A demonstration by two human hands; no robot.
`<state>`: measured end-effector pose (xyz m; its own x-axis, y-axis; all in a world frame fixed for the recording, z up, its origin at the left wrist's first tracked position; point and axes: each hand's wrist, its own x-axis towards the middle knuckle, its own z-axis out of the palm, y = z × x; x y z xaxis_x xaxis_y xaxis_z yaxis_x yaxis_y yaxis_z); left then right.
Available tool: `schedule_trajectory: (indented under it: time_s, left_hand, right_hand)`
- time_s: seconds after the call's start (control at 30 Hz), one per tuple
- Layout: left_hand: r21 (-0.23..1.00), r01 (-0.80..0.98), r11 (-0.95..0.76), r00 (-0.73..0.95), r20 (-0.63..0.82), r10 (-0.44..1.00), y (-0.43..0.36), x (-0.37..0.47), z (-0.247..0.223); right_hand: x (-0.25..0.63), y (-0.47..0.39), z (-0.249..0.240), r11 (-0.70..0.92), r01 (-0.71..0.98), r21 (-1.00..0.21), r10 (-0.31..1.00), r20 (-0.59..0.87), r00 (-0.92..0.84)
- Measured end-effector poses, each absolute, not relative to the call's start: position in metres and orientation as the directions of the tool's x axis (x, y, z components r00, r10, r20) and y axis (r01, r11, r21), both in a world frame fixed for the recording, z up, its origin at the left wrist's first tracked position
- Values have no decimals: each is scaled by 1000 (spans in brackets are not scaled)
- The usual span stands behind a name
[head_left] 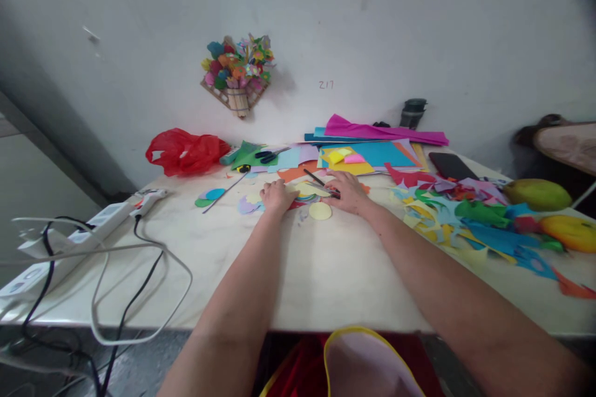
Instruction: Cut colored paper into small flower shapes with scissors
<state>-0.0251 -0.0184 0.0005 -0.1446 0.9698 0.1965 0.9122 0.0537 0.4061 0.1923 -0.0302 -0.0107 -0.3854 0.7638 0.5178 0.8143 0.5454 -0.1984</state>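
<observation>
My right hand (347,191) is closed on a pair of scissors (326,190), whose blades point left over a small pile of cut paper. My left hand (276,196) rests at the left side of that pile, by some pale yellow paper (305,189); whether its fingers pinch a piece is too small to tell. A pale yellow paper circle (320,211) lies flat just in front, between the hands. Behind the pile is a dark pencil-like stick (313,177). Lilac and cream discs (249,203) lie left of my left hand.
Coloured sheets (372,155), dark-handled scissors (267,156) and a red plastic bag (186,152) sit along the back. Paper scraps (484,214), a phone (451,166) and yellow-green fruit (537,194) are at right. Power strips (100,220) and looping cables lie at left.
</observation>
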Motion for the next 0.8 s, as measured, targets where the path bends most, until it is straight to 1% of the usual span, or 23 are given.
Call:
schedule_trajectory:
  time_s: [0.17, 0.27, 0.47, 0.57, 0.63, 0.7, 0.73, 0.8]
  left_hand:
    - [472, 877, 92, -176, 138, 975, -17, -28, 3]
    - [502, 857, 118, -208, 128, 970, -15, -29, 4]
    - [545, 828, 134, -262, 164, 951, -11, -32, 1]
    - [570, 813, 119, -281, 205, 938, -11, -34, 0]
    - [617, 781, 95, -303, 241, 922, -11, -36, 1]
    - [682, 730, 41, -317, 284, 905, -11, -34, 1]
    - [714, 700, 5, -317, 304, 899, -12, -33, 1]
    - [802, 591, -82, -266, 290, 919, -12, -27, 0]
  right_hand:
    - [195, -25, -14, 513, 832, -211, 764, 553, -331]
    - [198, -20, -18, 507, 829, -235, 752, 590, -293]
    - [200, -16, -23, 525, 803, -282, 743, 613, -270]
    - [199, -13, -23, 518, 787, -336, 751, 620, -229]
    - [202, -10, -21, 481, 777, -405, 762, 632, -142]
    - [206, -8, -17, 406, 766, -498, 779, 627, -6]
    - [210, -7, -15, 351, 759, -548, 792, 606, 71]
    - [217, -7, -9, 171, 747, -642, 836, 496, 234]
